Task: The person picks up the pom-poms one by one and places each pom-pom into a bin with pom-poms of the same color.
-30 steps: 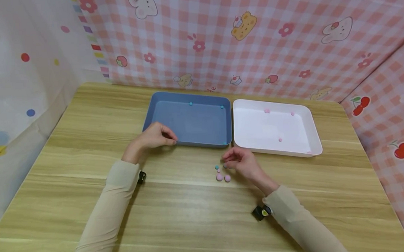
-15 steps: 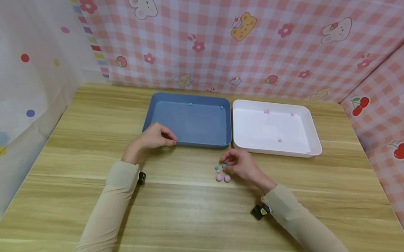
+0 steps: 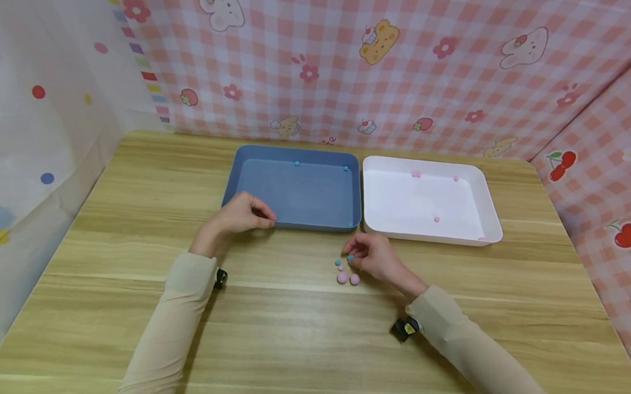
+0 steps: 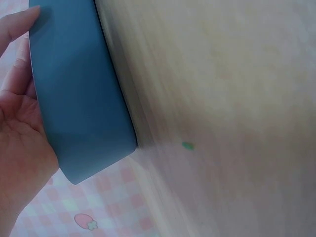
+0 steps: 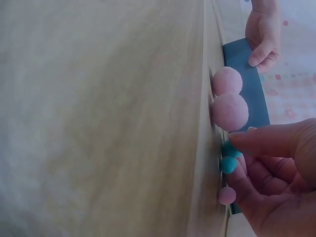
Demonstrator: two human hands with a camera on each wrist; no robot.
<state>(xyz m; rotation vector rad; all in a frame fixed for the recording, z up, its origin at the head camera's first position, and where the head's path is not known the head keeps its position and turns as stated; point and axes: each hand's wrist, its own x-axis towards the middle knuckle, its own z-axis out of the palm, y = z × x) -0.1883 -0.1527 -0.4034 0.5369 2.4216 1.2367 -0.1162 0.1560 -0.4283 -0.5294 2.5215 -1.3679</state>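
My left hand [image 3: 242, 213] grips the front left rim of a shallow blue tray [image 3: 301, 226], thumb outside and fingers inside, as the left wrist view shows. At the middle of the table my right hand [image 3: 377, 256] pinches a small teal pom-pom [image 3: 350, 257] between thumb and fingers. Just left of it lies another teal pom-pom [image 3: 338, 262], with a small pink pom-pom [image 3: 341, 268] close by. Two larger pink pom-poms [image 5: 230, 111] sit nearer to me. Seen from the right wrist, the thumb [image 5: 266, 140] partly covers the pinched teal one.
A white tray [image 3: 433, 237] stands right of the blue one, with several small pink pom-poms inside. Several teal pom-poms lie along the blue tray's walls. Behind the wooden table [image 3: 301, 350] hangs a pink checked cloth [image 3: 309, 44]; a white curtain [image 3: 38, 144] is at left.
My right hand has shifted slightly left, and the teal pom-pom at its fingertips has moved slightly away from me. The left hand keeps its place on the blue tray's rim.
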